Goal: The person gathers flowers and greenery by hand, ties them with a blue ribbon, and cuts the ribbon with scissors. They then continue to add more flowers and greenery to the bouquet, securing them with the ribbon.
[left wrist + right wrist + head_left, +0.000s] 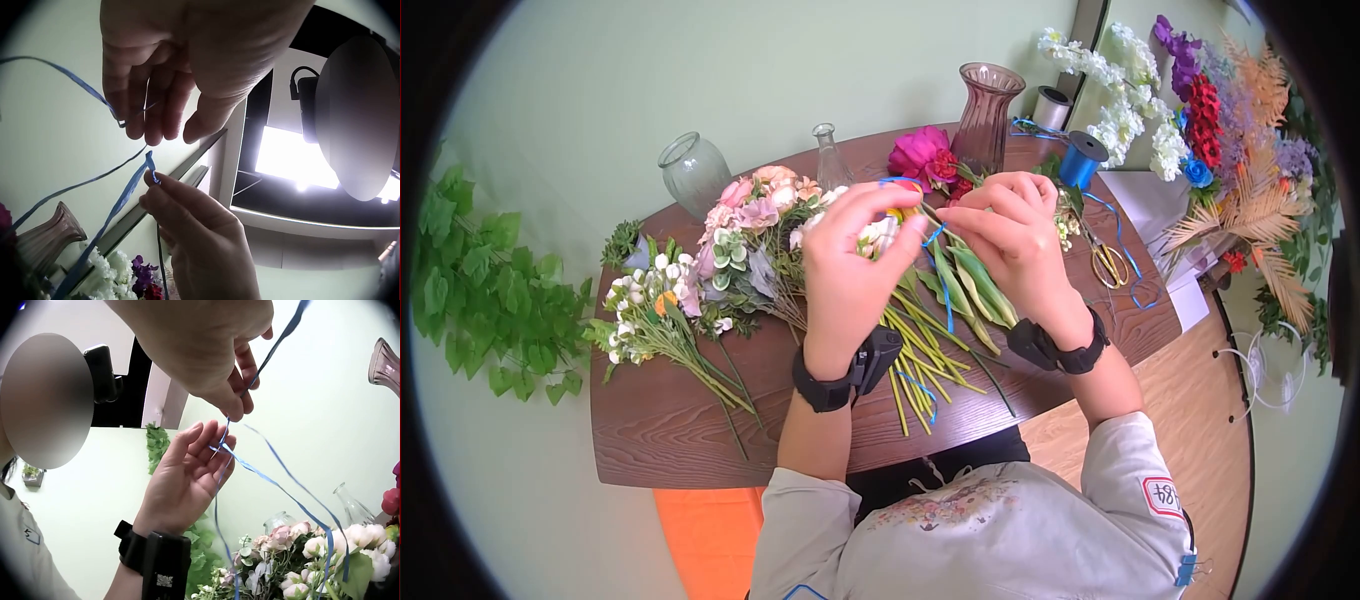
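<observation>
A thin blue ribbon [119, 207] runs between the two hands, with a small twist or knot in it. The right hand [1025, 240] is raised over the table and pinches the ribbon between thumb and fingertips. Facing it, the left hand [845, 255] has its fingers relaxed and its thumb apart; the ribbon crosses by its fingertips, as the right wrist view of the left hand [184, 478] shows. Loose ribbon ends hang down toward the flowers. Below the hands lie green flower stems [920, 375] and broad green leaves [980, 285] on the brown table [690, 440].
Pink and white flowers [755, 210] and a small white bunch [645, 315] lie left. A glass vase [693, 175], a bottle [830, 165] and a purple vase [987, 120] stand behind. To the right are a blue ribbon spool [1082, 160] and scissors [1110, 265].
</observation>
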`<state>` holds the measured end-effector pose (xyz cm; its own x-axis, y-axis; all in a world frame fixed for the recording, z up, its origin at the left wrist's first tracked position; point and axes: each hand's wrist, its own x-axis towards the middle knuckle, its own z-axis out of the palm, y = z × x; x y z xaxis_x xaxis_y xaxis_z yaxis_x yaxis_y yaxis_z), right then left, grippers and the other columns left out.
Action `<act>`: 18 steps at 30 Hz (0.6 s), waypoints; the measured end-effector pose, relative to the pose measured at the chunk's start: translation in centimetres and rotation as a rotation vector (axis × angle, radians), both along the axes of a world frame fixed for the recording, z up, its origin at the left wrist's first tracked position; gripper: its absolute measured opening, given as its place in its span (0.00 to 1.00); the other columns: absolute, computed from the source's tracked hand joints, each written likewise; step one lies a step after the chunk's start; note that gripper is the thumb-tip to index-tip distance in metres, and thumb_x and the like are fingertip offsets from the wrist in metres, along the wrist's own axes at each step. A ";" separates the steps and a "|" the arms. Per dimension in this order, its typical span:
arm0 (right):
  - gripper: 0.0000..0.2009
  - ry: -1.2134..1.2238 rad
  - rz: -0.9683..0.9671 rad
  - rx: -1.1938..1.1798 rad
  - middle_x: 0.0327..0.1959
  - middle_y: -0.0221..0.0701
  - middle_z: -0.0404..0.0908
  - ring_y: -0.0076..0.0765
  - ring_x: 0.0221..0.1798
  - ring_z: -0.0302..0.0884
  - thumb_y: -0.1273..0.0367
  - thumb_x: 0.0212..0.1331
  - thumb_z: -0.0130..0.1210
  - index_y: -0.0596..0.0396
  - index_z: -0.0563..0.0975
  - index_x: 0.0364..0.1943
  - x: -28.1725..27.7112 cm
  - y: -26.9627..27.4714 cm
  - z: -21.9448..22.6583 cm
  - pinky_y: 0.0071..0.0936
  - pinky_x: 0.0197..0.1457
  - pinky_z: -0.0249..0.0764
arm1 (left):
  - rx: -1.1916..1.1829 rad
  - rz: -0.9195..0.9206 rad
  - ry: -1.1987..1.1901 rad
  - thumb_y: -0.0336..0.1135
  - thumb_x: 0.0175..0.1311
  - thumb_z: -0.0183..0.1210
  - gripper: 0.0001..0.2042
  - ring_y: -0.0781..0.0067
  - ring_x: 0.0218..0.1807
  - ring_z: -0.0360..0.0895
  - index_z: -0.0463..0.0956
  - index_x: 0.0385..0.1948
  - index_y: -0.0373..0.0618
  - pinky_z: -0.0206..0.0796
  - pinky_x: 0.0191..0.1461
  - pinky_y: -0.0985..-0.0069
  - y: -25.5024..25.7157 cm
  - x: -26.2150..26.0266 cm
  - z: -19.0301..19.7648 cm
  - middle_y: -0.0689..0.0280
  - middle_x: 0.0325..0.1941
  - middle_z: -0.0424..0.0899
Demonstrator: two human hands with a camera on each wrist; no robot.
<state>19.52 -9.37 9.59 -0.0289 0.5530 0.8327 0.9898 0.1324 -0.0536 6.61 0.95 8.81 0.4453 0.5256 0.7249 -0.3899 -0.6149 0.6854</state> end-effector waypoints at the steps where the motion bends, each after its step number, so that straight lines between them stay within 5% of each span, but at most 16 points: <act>1: 0.07 0.022 0.027 0.005 0.26 0.20 0.72 0.26 0.36 0.67 0.72 0.38 0.57 0.48 0.77 0.26 -0.1 0.1 0.0 0.33 0.46 0.53 | 0.089 -0.001 0.017 0.22 0.47 0.56 0.06 0.78 0.35 0.72 0.73 0.29 0.37 0.64 0.38 0.81 -0.2 0.2 0.0 0.65 0.30 0.75; 3: 0.07 0.044 0.054 0.010 0.26 0.20 0.73 0.26 0.36 0.67 0.73 0.38 0.58 0.48 0.77 0.26 -0.1 0.1 0.0 0.32 0.45 0.53 | 0.114 -0.002 0.043 0.22 0.47 0.56 0.07 0.78 0.34 0.73 0.74 0.29 0.38 0.65 0.34 0.82 -0.4 0.4 -0.2 0.65 0.30 0.75; 8: 0.08 0.137 0.085 0.054 0.26 0.22 0.73 0.28 0.34 0.67 0.73 0.37 0.59 0.49 0.75 0.25 0.1 -0.1 0.1 0.30 0.42 0.53 | -0.360 -0.295 0.124 0.21 0.47 0.55 0.06 0.82 0.26 0.73 0.74 0.28 0.37 0.65 0.26 0.89 -1.1 0.2 -0.1 0.66 0.27 0.74; 12: 0.08 0.163 0.078 0.053 0.26 0.23 0.73 0.29 0.34 0.67 0.74 0.37 0.59 0.49 0.75 0.25 0.1 -0.3 0.3 0.29 0.41 0.53 | -0.377 -0.278 0.161 0.22 0.48 0.56 0.03 0.84 0.22 0.71 0.74 0.25 0.37 0.62 0.24 0.87 -1.0 -0.1 0.0 0.67 0.25 0.74; 14: 0.08 0.153 0.023 0.093 0.26 0.23 0.73 0.29 0.34 0.67 0.75 0.38 0.58 0.49 0.75 0.26 0.0 -0.3 0.4 0.28 0.40 0.53 | -0.022 -0.129 0.136 0.25 0.48 0.57 0.02 0.84 0.18 0.67 0.74 0.23 0.38 0.58 0.21 0.85 -0.2 0.1 -0.6 0.68 0.23 0.74; 18: 0.07 0.136 -0.044 0.164 0.26 0.24 0.73 0.29 0.35 0.67 0.75 0.39 0.57 0.49 0.75 0.26 0.6 -0.2 0.4 0.27 0.40 0.54 | -0.037 -0.162 0.274 0.27 0.48 0.58 0.03 0.84 0.20 0.67 0.74 0.22 0.38 0.56 0.22 0.84 0.0 -0.9 -0.3 0.68 0.24 0.75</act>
